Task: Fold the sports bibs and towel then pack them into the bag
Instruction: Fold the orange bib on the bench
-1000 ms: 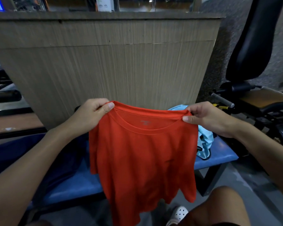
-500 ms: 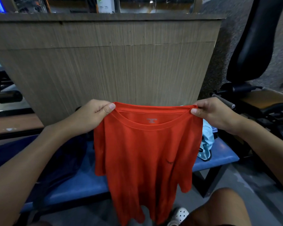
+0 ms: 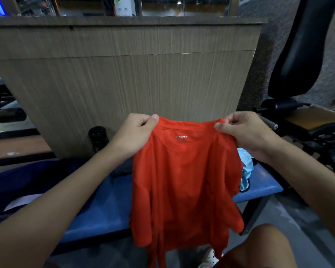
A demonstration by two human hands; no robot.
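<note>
An orange-red sports bib (image 3: 184, 182) hangs in the air above the blue bench (image 3: 97, 215), with its collar label toward me. My left hand (image 3: 135, 136) pinches its left shoulder and my right hand (image 3: 246, 132) pinches its right shoulder. The cloth sags between them and its lower hem hangs below the bench edge. A light blue garment (image 3: 245, 171) lies on the bench behind the bib, mostly hidden. A dark blue bag (image 3: 17, 188) sits on the bench at the left.
A wood-grain counter panel (image 3: 124, 78) stands right behind the bench. A black bottle (image 3: 98, 139) stands at its foot. A black padded gym seat and frame (image 3: 302, 55) fill the right side. My knee (image 3: 259, 250) and a white shoe (image 3: 210, 257) are below.
My hands have come closer together, so the bib's shoulders fold inward and the collar sags. The bib hangs narrower than before. A black bottle now shows behind my left wrist.
</note>
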